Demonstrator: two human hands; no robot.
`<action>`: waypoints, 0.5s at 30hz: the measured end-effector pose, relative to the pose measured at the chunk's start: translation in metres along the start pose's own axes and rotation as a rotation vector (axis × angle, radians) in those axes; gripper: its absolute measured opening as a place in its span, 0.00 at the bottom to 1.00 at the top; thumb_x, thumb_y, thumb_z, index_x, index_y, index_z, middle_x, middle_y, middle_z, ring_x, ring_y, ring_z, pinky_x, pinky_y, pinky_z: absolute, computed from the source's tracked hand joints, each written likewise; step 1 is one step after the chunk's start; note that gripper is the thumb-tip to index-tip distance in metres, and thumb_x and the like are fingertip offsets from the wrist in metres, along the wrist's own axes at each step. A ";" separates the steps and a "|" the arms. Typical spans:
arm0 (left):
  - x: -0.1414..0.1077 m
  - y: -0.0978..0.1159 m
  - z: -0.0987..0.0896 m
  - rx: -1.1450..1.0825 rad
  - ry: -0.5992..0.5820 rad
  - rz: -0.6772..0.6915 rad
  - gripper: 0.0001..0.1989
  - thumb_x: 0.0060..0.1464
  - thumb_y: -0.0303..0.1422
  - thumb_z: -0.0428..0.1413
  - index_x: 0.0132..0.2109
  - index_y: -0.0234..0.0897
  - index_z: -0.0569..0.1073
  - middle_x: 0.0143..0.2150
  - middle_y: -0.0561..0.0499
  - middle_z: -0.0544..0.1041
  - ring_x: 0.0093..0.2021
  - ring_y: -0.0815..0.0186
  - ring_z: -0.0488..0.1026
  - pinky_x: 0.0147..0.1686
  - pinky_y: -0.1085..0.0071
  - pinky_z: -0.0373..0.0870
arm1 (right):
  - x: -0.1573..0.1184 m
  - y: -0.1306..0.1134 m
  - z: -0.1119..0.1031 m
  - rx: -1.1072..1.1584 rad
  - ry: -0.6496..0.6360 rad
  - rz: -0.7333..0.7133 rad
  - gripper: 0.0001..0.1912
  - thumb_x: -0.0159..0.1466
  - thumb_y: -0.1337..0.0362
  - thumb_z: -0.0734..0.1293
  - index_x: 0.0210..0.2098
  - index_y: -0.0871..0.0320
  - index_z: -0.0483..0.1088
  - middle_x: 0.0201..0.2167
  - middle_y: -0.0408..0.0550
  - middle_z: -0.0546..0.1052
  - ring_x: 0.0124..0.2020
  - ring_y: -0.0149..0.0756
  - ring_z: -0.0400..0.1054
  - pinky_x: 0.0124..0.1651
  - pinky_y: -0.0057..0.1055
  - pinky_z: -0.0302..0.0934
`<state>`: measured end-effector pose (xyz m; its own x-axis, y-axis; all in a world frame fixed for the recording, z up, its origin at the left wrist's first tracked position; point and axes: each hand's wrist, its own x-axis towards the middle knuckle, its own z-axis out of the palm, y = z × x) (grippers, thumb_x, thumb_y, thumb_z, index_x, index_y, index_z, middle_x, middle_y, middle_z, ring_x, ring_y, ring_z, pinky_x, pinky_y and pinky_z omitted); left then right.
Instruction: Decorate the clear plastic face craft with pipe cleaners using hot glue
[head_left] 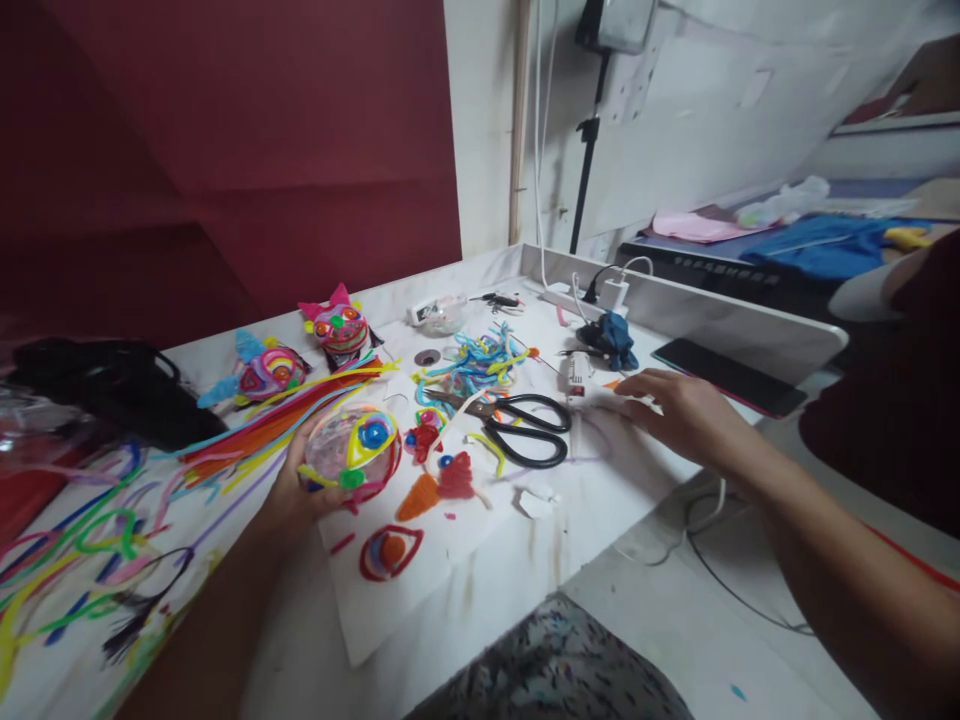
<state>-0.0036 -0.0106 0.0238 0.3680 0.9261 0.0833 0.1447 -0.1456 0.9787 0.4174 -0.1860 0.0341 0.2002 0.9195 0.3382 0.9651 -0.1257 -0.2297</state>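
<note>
My left hand (288, 492) is closed around a clear, rounded shell (328, 447) at the left middle of the table. Fuzzy pipe cleaner trim covers its right side: a yellow-edged eye with a blue centre, a green spot, and red and pink outlines. My right hand (675, 408) is at the right, its fingers closed on the handle end of a small white glue gun (577, 372). Between the hands lie black-handled scissors (525, 425), slightly open. Near them rest an orange and red fuzzy piece (442, 485), a red fuzzy piece (425, 435) and a red-rimmed eye (391, 552).
Two decorated animal heads (341, 322) stand at the back left, beside bundled pipe cleaners (285, 410). A tangle of blue pipe cleaners (480, 362) lies mid-table. A phone (727, 376) rests by the raised right edge, near a charger (615, 294) and cables. Someone's dark clothing (889, 390) shows at right.
</note>
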 end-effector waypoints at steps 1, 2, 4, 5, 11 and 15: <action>0.000 0.001 0.001 -0.005 0.014 0.005 0.48 0.29 0.36 0.69 0.61 0.49 0.62 0.52 0.48 0.76 0.57 0.45 0.68 0.48 0.54 0.74 | 0.003 0.002 0.000 -0.023 -0.003 0.026 0.15 0.62 0.62 0.58 0.39 0.59 0.74 0.39 0.56 0.78 0.36 0.45 0.73 0.40 0.38 0.63; 0.000 0.002 0.002 -0.013 0.026 0.013 0.48 0.29 0.35 0.70 0.61 0.49 0.63 0.50 0.48 0.76 0.58 0.45 0.68 0.50 0.54 0.74 | 0.006 0.004 -0.001 -0.037 -0.013 0.051 0.15 0.62 0.61 0.58 0.39 0.58 0.74 0.39 0.56 0.78 0.36 0.45 0.73 0.39 0.37 0.63; -0.001 0.002 0.003 -0.032 0.044 0.031 0.48 0.28 0.36 0.70 0.60 0.49 0.64 0.50 0.49 0.77 0.58 0.44 0.67 0.52 0.53 0.72 | 0.011 0.006 -0.001 -0.034 -0.040 0.094 0.14 0.62 0.59 0.60 0.38 0.57 0.75 0.38 0.56 0.78 0.36 0.46 0.73 0.38 0.37 0.63; -0.001 0.002 0.004 -0.037 0.039 0.040 0.47 0.28 0.37 0.70 0.60 0.49 0.64 0.50 0.49 0.77 0.58 0.44 0.67 0.54 0.52 0.70 | 0.013 0.007 -0.001 -0.021 -0.057 0.103 0.14 0.62 0.59 0.60 0.38 0.57 0.75 0.38 0.57 0.78 0.36 0.47 0.73 0.37 0.38 0.63; -0.002 -0.001 0.005 -0.105 -0.042 0.037 0.50 0.26 0.39 0.71 0.60 0.48 0.62 0.53 0.47 0.74 0.60 0.39 0.64 0.58 0.48 0.62 | 0.011 0.032 0.021 0.000 -0.103 -0.055 0.17 0.64 0.63 0.56 0.38 0.54 0.77 0.41 0.64 0.78 0.39 0.50 0.73 0.43 0.43 0.64; -0.005 -0.001 0.005 -0.166 -0.085 0.065 0.50 0.26 0.42 0.71 0.60 0.43 0.63 0.55 0.42 0.72 0.62 0.37 0.60 0.61 0.47 0.56 | 0.012 0.059 0.050 -0.021 -0.013 -0.275 0.14 0.57 0.66 0.62 0.31 0.43 0.78 0.37 0.58 0.80 0.40 0.42 0.73 0.44 0.35 0.65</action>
<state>-0.0008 -0.0165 0.0217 0.4490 0.8828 0.1382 -0.0325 -0.1384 0.9898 0.4681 -0.1634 -0.0208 -0.0717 0.9250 0.3732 0.9862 0.1217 -0.1120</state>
